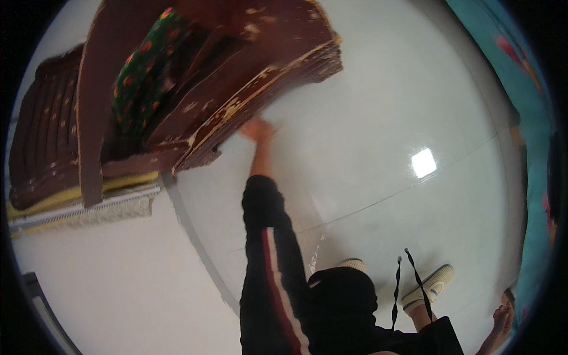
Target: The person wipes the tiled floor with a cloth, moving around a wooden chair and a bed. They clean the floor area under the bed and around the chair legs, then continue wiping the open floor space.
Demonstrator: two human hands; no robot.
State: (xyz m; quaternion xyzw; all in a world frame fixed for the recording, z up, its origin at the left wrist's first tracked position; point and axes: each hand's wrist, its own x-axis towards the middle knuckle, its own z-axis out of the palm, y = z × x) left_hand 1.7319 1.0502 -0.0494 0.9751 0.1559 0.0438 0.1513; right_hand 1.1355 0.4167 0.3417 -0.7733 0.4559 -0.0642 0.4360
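My left hand (pixel 258 129), in a black sleeve with a red and white stripe, reaches out beside the chipped lower edge of a dark brown wooden piece of furniture (pixel 213 102). Motion blur hides its fingers, so I cannot tell whether they touch the wood or hold something. A green flowered cloth (pixel 142 84) lies inside the furniture's dark hollow. At the lower right rim, my right hand (pixel 502 317) appears partly, close to a teal flowered cloth (pixel 534 177). A small dark object (pixel 510 293) shows by its fingertips; a grip on it cannot be made out.
Glossy pale floor tiles (pixel 377 111) spread below, with a bright light reflection. My feet wear cream slippers (pixel 428 288). A white wall (pixel 111 275) rises at left, with a grey skirting strip (pixel 195 239). A dark-framed object (pixel 49 310) stands at the lower left rim.
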